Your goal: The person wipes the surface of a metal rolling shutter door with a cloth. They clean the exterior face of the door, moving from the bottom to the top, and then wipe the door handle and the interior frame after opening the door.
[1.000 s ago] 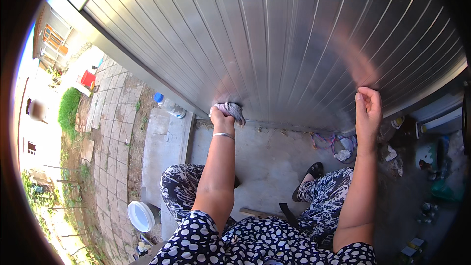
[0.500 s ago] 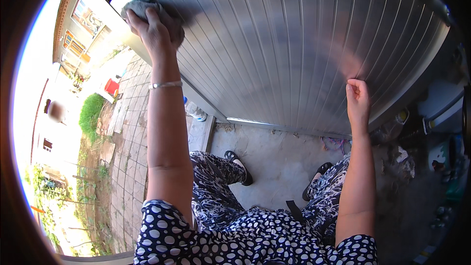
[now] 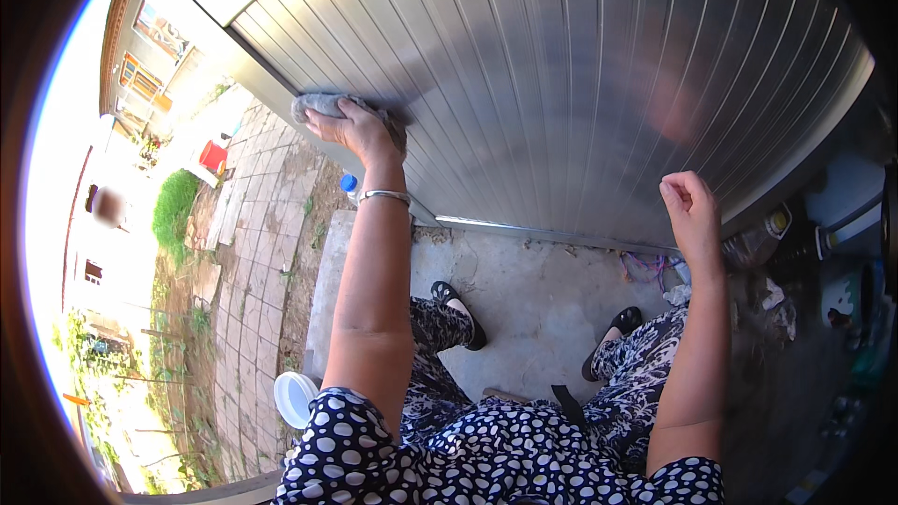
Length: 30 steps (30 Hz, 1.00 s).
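Observation:
A broad silvery panel with narrow grooves (image 3: 524, 103) fills the upper part of the view. My left hand (image 3: 360, 134) grips a grey cloth (image 3: 323, 107), pressed against the panel near its left edge and frame. A thin bracelet circles that wrist. My right hand (image 3: 692, 215) hangs in front of the panel's lower right, its fingers curled in and a little off the surface. What lies inside those fingers, if anything, is hidden. A blurred reflection shows on the metal above it.
A white tub (image 3: 296, 399) stands by my left elbow. Beyond the frame, a blue-capped bottle (image 3: 350, 185) rests near the paved path (image 3: 253, 252), with a red bucket (image 3: 213, 156) further off. Purple string (image 3: 645, 266) and a large plastic bottle (image 3: 760, 236) lie at the right.
My left hand has slid the cloth down and to the right along the panel's left edge. My right hand has dropped slightly away from the panel. The white tub has come into view.

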Each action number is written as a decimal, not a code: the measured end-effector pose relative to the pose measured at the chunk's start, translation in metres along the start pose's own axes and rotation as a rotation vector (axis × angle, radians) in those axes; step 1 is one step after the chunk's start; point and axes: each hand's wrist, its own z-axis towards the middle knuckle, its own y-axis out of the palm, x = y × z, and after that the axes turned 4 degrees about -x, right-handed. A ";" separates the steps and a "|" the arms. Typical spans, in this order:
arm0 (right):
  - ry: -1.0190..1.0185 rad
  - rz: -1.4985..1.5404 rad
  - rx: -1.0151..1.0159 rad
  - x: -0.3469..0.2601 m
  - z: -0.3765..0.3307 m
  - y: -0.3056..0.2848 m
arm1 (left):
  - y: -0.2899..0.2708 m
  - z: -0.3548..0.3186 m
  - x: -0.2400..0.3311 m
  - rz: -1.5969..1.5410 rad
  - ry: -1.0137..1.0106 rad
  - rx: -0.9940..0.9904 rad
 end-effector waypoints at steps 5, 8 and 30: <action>0.055 -0.002 0.053 -0.002 0.004 -0.003 | 0.005 -0.036 -0.052 -0.077 -0.122 0.059; 0.141 0.131 0.149 0.021 0.007 -0.011 | 0.010 -0.059 -0.076 -0.063 -0.337 0.087; 0.450 0.497 0.791 0.159 -0.028 -0.115 | 0.018 -0.177 -0.254 -0.796 -1.578 -0.087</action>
